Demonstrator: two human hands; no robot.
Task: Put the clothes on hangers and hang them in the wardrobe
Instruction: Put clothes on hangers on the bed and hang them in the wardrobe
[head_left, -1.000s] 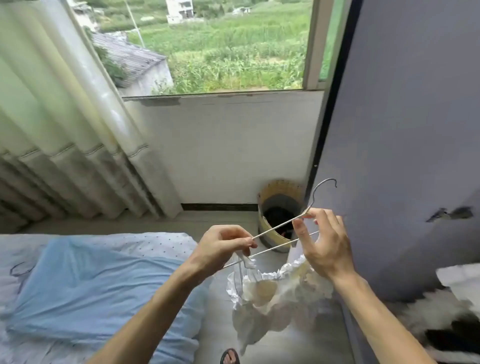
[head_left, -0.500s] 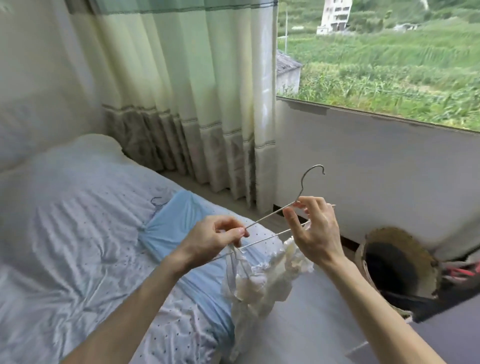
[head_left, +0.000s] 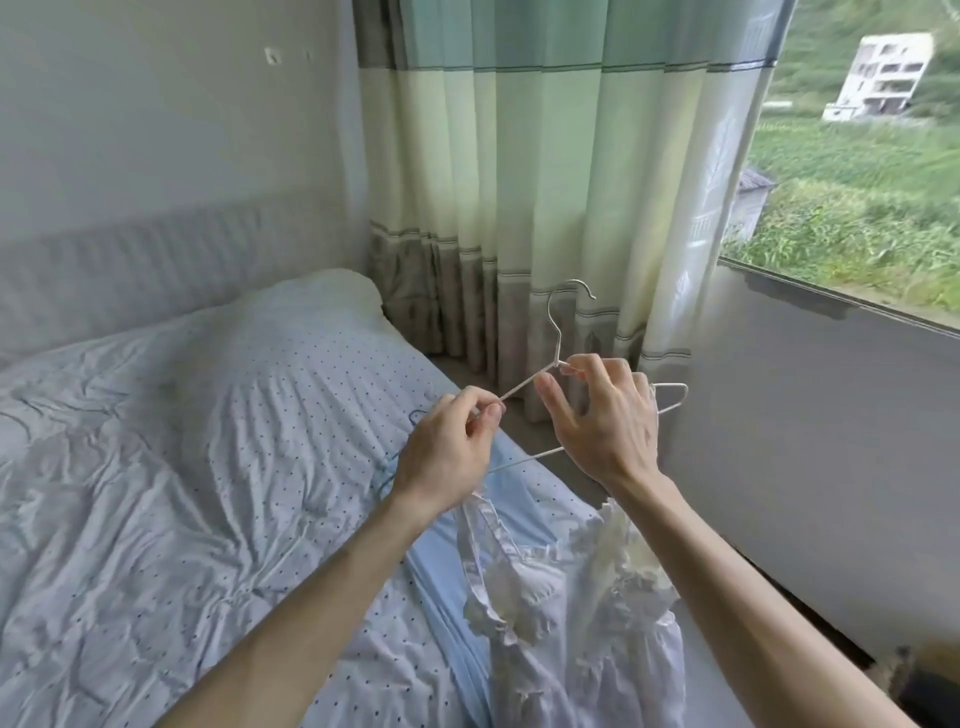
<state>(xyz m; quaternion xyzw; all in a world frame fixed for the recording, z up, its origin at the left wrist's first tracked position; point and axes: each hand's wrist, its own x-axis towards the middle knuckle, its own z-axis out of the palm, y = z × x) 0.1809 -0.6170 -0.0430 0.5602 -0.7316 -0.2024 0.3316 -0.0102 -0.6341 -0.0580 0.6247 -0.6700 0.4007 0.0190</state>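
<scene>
Nearest you, the white ruffled garment (head_left: 571, 597) hangs below both wrists over the edge of the bed (head_left: 182, 467). Its lower part is cut off by the bottom of the view. One strap rises behind your left hand (head_left: 447, 447), and whether it is already looped over the hanger (head_left: 524, 460) cannot be told. Your left hand pinches the hanger's left shoulder wire between thumb and forefinger, the other fingers curled in. Your right hand (head_left: 602, 421) grips the neck below the hook with curled fingertips, thumb held out, and hides most of the right shoulder; only the far tip shows past the knuckles. A pale blue cloth (head_left: 441, 551) lies on the bed under your left forearm, largely covered. The thin blue line beside that wrist is too fine to identify. Beyond stand the pillow (head_left: 322, 291), the curtain (head_left: 519, 182) and the window (head_left: 857, 182). Compared with half a second ago, the view has swung left, so the curtain now backs your hands. The hook, then leaning right, now stands near upright. Both grips are unchanged.
</scene>
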